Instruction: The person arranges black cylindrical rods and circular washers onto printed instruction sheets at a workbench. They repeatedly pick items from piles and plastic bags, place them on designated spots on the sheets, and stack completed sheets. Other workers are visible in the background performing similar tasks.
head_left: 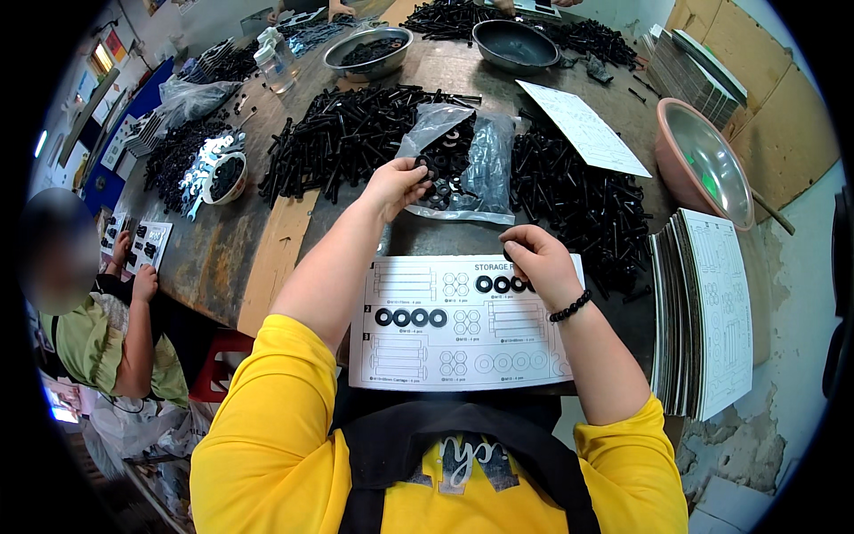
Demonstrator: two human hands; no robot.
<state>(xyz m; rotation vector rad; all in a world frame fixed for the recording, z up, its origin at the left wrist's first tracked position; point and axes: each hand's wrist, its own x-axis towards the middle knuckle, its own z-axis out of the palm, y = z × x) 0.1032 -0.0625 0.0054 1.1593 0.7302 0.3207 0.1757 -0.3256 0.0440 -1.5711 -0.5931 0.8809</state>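
Observation:
My left hand [398,189] is over an open clear plastic bag [491,165] of black washers, its fingertips pinching a black washer [422,165]. Above the upper right part of a white printed card [405,351], my right hand [540,260] has its fingers closed, with a dark edge, seemingly a washer, at the fingertips. Several black washers [410,318] lie in a row on the card's middle left. Another row of washers [501,285] sits at the upper right, partly behind my right hand. The card shows outlines of bolts, nuts and washers.
Piles of black bolts [338,138] flank the bag. Beyond stand a metal bowl [369,55] of black parts and a dark bowl [516,46]. A pink-rimmed basin [707,165] and stacked cards [703,320] are at right. A co-worker [116,347] sits at left, near a small cup [224,178].

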